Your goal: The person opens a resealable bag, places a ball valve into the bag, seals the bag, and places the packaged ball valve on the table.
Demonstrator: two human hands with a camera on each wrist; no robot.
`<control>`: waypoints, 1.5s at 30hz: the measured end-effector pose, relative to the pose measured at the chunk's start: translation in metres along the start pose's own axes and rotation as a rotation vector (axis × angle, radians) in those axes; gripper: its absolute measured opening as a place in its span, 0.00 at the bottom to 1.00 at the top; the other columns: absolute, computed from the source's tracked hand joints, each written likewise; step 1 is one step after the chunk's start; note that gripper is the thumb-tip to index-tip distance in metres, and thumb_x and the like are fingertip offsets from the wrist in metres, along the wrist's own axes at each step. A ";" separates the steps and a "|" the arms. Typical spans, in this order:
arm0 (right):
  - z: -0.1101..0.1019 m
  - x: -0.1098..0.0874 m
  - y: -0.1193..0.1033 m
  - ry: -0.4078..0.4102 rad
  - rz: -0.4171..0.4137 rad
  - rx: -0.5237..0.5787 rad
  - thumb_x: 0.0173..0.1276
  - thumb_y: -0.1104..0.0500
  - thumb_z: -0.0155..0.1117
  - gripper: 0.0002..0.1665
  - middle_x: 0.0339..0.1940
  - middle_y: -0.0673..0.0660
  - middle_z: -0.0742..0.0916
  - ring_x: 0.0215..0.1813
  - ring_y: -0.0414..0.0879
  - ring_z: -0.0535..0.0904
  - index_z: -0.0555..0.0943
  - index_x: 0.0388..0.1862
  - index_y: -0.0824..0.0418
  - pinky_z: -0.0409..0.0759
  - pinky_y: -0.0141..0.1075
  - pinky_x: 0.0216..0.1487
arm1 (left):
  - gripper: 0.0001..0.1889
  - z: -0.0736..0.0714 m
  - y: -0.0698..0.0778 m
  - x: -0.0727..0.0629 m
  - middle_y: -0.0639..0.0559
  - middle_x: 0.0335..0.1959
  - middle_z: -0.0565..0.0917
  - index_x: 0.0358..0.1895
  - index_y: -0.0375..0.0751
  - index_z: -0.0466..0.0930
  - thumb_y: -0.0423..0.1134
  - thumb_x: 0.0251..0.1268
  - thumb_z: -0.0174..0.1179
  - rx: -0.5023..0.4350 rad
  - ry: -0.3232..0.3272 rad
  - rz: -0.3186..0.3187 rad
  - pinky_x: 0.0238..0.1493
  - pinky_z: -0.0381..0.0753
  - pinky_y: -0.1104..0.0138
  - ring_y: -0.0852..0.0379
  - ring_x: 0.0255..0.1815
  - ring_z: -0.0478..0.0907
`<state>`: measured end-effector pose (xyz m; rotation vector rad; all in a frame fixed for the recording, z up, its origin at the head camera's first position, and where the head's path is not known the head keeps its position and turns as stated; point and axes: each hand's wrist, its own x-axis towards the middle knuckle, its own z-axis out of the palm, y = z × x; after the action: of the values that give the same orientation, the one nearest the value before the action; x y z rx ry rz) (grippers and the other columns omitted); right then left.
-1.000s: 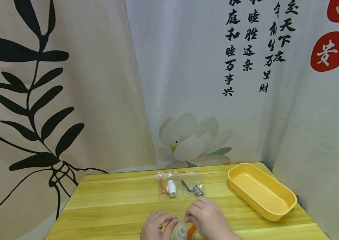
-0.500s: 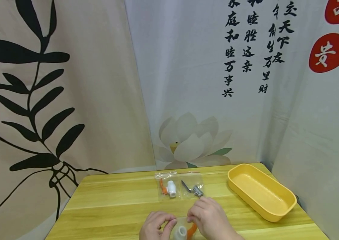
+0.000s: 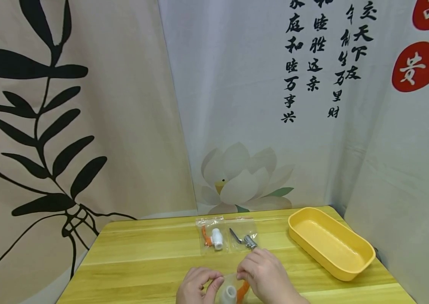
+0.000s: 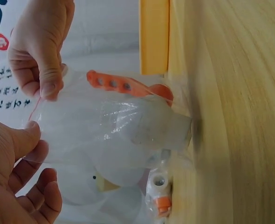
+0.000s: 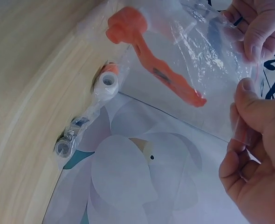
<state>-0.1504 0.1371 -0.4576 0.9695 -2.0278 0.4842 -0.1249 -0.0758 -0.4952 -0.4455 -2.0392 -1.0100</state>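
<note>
Both hands hold a clear zip bag [image 4: 77, 121] by its top edge, which has a red line along it. The left hand [image 3: 198, 286] pinches one side between thumb and forefinger, the other fingers curled. On the opposite side, the right hand [image 3: 264, 274] pinches the edge with thumb and fingers. Inside the bag are a white plastic pipe fitting [image 3: 229, 294] and an orange lever handle [image 5: 163, 74] with holes along it. The bag hangs upright near the table's front, its lower end close to the wood in the left wrist view.
Two small clear bags lie farther back on the wooden table [image 3: 138, 253]: one with a white fitting [image 3: 217, 239] and an orange handle [image 3: 205, 236], the other with a metal fitting [image 3: 250, 241] and a dark slim piece [image 3: 235, 235]. A yellow tray [image 3: 332, 242] stands right.
The right hand has shifted slightly to the right since a second ago, widening the gap between the hands a little. Both hands keep their hold on the bag.
</note>
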 end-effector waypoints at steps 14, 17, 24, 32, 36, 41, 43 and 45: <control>-0.004 -0.004 0.003 -0.039 0.031 0.000 0.51 0.50 0.84 0.13 0.31 0.36 0.87 0.37 0.33 0.77 0.86 0.30 0.45 0.74 0.23 0.40 | 0.16 -0.001 0.001 -0.001 0.76 0.29 0.86 0.29 0.61 0.89 0.34 0.44 0.85 0.000 -0.025 -0.034 0.28 0.71 0.81 0.70 0.30 0.77; -0.003 -0.005 0.005 -0.033 0.028 0.006 0.50 0.51 0.84 0.13 0.30 0.36 0.87 0.36 0.34 0.77 0.85 0.29 0.46 0.75 0.24 0.40 | 0.17 -0.001 0.000 -0.001 0.76 0.30 0.86 0.29 0.61 0.89 0.33 0.43 0.85 -0.001 -0.018 -0.023 0.29 0.70 0.83 0.73 0.31 0.76; -0.001 -0.005 0.006 0.008 0.002 0.028 0.51 0.50 0.82 0.12 0.27 0.37 0.86 0.34 0.33 0.76 0.84 0.26 0.46 0.75 0.23 0.40 | 0.17 0.000 -0.002 0.000 0.76 0.30 0.86 0.29 0.61 0.89 0.33 0.43 0.85 -0.009 -0.006 0.010 0.28 0.70 0.83 0.69 0.29 0.78; -0.001 -0.006 0.007 0.016 -0.015 -0.004 0.57 0.47 0.78 0.10 0.28 0.37 0.87 0.35 0.34 0.77 0.85 0.28 0.47 0.76 0.25 0.41 | 0.16 -0.002 -0.001 -0.001 0.75 0.29 0.85 0.28 0.61 0.89 0.34 0.44 0.85 0.000 -0.016 -0.019 0.28 0.69 0.84 0.70 0.30 0.77; -0.002 -0.006 0.006 0.012 -0.008 -0.026 0.58 0.46 0.77 0.10 0.29 0.37 0.87 0.36 0.34 0.77 0.85 0.28 0.46 0.77 0.25 0.41 | 0.16 -0.001 -0.002 -0.001 0.75 0.29 0.86 0.28 0.61 0.89 0.34 0.43 0.85 0.000 -0.014 -0.009 0.29 0.69 0.84 0.70 0.30 0.77; -0.005 -0.008 0.007 -0.019 0.020 -0.038 0.52 0.48 0.81 0.11 0.30 0.36 0.87 0.37 0.34 0.79 0.85 0.28 0.46 0.78 0.26 0.43 | 0.16 -0.002 0.000 -0.001 0.75 0.29 0.86 0.28 0.60 0.89 0.33 0.43 0.85 -0.002 -0.016 -0.019 0.28 0.72 0.82 0.71 0.31 0.77; -0.005 -0.009 0.008 -0.020 0.029 -0.036 0.51 0.49 0.82 0.12 0.30 0.36 0.87 0.38 0.34 0.79 0.85 0.28 0.46 0.79 0.27 0.44 | 0.16 -0.003 0.001 -0.001 0.74 0.30 0.86 0.28 0.60 0.89 0.33 0.44 0.85 -0.007 -0.023 -0.044 0.28 0.74 0.79 0.71 0.32 0.77; -0.005 -0.010 0.009 -0.011 0.029 -0.028 0.50 0.49 0.83 0.12 0.29 0.36 0.87 0.37 0.34 0.80 0.85 0.28 0.46 0.79 0.26 0.44 | 0.16 -0.004 0.002 -0.002 0.74 0.30 0.86 0.29 0.61 0.89 0.33 0.45 0.84 -0.014 -0.033 -0.069 0.28 0.75 0.77 0.70 0.32 0.78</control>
<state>-0.1514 0.1507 -0.4625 0.9291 -2.0563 0.4661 -0.1206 -0.0772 -0.4939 -0.4036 -2.0906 -1.0649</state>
